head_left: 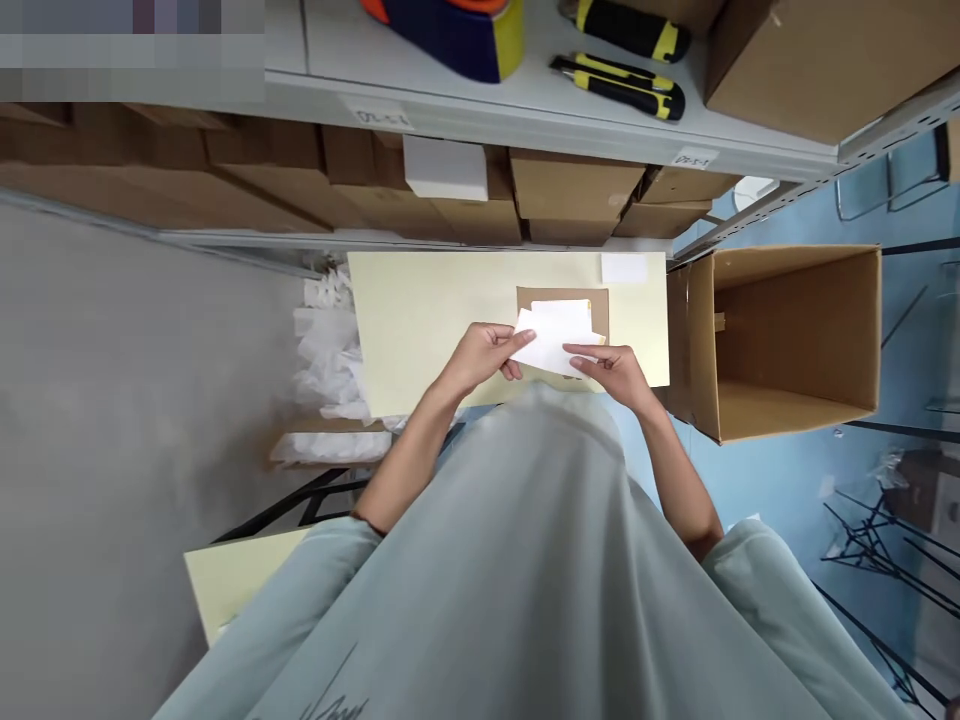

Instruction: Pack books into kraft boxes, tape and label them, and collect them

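Between my two hands is a white paper sheet (pixel 551 348), held low over the near edge of the pale yellow tabletop (pixel 435 310). My left hand (pixel 489 352) pinches its left end, thumb on top. At the right end, my right hand (pixel 609 372) has its thumb and fingers closed on the sheet's edge. Just beyond it, a second white paper (pixel 562 308) with a small yellow mark lies over a flat brown cardboard piece (pixel 525 296). Part of both is hidden behind the held sheet.
An open cardboard box (pixel 795 340) stands right of the table. Beyond the table, a shelf holds several brown boxes (pixel 574 185); above them lie a tape dispenser (pixel 465 40) and two utility knives (pixel 622 85). White plastic wrap (pixel 330 360) is bunched at the left.
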Demonstrator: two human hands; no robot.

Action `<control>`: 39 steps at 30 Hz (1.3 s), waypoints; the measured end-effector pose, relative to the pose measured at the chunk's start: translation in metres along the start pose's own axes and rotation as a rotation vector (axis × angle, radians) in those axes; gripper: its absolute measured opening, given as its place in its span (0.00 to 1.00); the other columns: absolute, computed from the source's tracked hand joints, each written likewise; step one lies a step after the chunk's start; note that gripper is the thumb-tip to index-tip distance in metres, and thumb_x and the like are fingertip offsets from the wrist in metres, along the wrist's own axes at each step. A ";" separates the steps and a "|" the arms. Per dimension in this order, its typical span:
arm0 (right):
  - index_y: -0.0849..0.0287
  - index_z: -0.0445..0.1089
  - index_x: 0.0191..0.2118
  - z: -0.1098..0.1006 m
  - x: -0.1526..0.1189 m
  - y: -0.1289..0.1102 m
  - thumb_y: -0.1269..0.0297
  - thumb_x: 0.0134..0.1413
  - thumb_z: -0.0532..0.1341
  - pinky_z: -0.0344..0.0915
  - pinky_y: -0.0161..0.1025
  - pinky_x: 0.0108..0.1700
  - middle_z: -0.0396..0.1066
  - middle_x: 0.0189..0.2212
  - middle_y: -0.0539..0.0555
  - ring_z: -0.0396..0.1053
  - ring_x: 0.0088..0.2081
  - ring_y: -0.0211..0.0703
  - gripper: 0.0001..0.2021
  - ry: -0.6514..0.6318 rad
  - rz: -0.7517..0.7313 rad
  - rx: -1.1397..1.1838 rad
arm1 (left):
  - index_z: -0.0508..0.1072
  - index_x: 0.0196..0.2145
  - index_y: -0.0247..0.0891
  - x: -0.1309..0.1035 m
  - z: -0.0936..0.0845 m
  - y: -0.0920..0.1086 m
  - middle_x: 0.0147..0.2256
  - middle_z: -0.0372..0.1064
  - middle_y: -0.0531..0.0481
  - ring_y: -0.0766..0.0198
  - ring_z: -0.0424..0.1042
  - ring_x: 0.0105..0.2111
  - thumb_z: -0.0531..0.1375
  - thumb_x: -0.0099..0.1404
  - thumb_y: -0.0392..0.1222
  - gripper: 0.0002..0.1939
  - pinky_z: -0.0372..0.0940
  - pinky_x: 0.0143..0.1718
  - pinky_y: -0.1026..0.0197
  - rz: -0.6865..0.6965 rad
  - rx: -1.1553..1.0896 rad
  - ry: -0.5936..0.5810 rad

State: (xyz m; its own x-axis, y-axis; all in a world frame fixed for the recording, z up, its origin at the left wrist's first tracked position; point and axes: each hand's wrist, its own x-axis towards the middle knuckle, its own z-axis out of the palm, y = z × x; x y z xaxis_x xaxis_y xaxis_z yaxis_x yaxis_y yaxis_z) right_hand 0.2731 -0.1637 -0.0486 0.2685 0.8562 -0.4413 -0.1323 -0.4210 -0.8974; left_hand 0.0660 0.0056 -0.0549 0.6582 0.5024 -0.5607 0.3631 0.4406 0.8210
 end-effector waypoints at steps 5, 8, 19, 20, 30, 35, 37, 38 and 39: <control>0.50 0.89 0.50 0.050 -0.018 -0.036 0.40 0.54 0.79 0.88 0.51 0.47 0.88 0.48 0.52 0.86 0.39 0.49 0.25 0.057 -0.039 0.061 | 0.85 0.32 0.36 -0.044 -0.031 0.009 0.25 0.80 0.43 0.58 0.79 0.22 0.75 0.58 0.73 0.33 0.77 0.26 0.60 0.156 -0.096 -0.045; 0.49 0.88 0.51 0.071 -0.026 -0.049 0.40 0.57 0.78 0.89 0.50 0.44 0.87 0.50 0.52 0.87 0.38 0.48 0.23 0.013 -0.034 0.025 | 0.83 0.28 0.37 -0.057 -0.046 0.008 0.24 0.80 0.44 0.62 0.75 0.19 0.77 0.59 0.70 0.30 0.73 0.24 0.62 0.204 -0.105 0.089; 0.48 0.72 0.74 0.131 -0.024 -0.079 0.40 0.78 0.59 0.67 0.51 0.77 0.73 0.72 0.51 0.67 0.76 0.51 0.30 0.006 -0.310 -0.355 | 0.85 0.36 0.37 -0.098 -0.053 0.021 0.32 0.81 0.45 0.60 0.78 0.28 0.78 0.60 0.64 0.25 0.74 0.30 0.59 0.298 -0.258 0.065; 0.48 0.70 0.76 0.132 -0.025 -0.083 0.40 0.79 0.58 0.66 0.51 0.78 0.72 0.72 0.50 0.67 0.76 0.51 0.30 -0.002 -0.320 -0.374 | 0.85 0.37 0.37 -0.103 -0.050 0.022 0.32 0.81 0.44 0.59 0.79 0.29 0.78 0.60 0.62 0.24 0.75 0.31 0.58 0.300 -0.262 0.057; 0.42 0.67 0.77 0.099 -0.024 -0.106 0.42 0.80 0.58 0.64 0.52 0.79 0.68 0.75 0.47 0.65 0.77 0.52 0.29 -0.069 -0.364 -0.435 | 0.84 0.32 0.40 -0.103 -0.019 0.041 0.32 0.81 0.45 0.58 0.80 0.30 0.80 0.58 0.53 0.16 0.74 0.28 0.58 0.354 -0.237 0.142; 0.42 0.64 0.79 0.078 -0.025 -0.106 0.42 0.80 0.58 0.64 0.52 0.79 0.67 0.76 0.46 0.63 0.78 0.52 0.30 -0.071 -0.367 -0.463 | 0.83 0.32 0.41 -0.094 0.001 0.047 0.30 0.80 0.47 0.58 0.80 0.30 0.79 0.58 0.54 0.16 0.74 0.27 0.59 0.348 -0.197 0.175; 0.43 0.64 0.79 0.071 -0.027 -0.107 0.42 0.81 0.56 0.64 0.53 0.79 0.67 0.76 0.47 0.62 0.79 0.53 0.30 -0.073 -0.373 -0.460 | 0.84 0.31 0.42 -0.091 0.009 0.048 0.30 0.80 0.48 0.59 0.80 0.29 0.78 0.59 0.54 0.14 0.74 0.27 0.60 0.363 -0.184 0.184; 0.43 0.65 0.78 0.067 -0.028 -0.107 0.42 0.81 0.55 0.64 0.53 0.79 0.67 0.76 0.47 0.61 0.79 0.53 0.29 -0.075 -0.375 -0.458 | 0.84 0.31 0.43 -0.090 0.012 0.049 0.30 0.80 0.48 0.59 0.80 0.29 0.78 0.60 0.53 0.14 0.74 0.26 0.60 0.371 -0.179 0.188; 0.44 0.65 0.78 0.064 -0.028 -0.108 0.42 0.81 0.55 0.63 0.53 0.79 0.67 0.76 0.47 0.61 0.79 0.53 0.29 -0.076 -0.374 -0.456 | 0.84 0.31 0.43 -0.089 0.016 0.050 0.30 0.80 0.48 0.59 0.80 0.29 0.77 0.61 0.53 0.13 0.74 0.26 0.60 0.377 -0.175 0.191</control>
State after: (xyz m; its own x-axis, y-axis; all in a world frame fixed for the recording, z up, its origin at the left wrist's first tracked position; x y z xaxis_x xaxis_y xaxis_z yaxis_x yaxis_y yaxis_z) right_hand 0.2190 -0.1237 0.0605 0.1462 0.9832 -0.1089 0.3863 -0.1580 -0.9087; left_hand 0.0362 -0.0288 0.0382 0.5837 0.7726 -0.2497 -0.0057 0.3114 0.9502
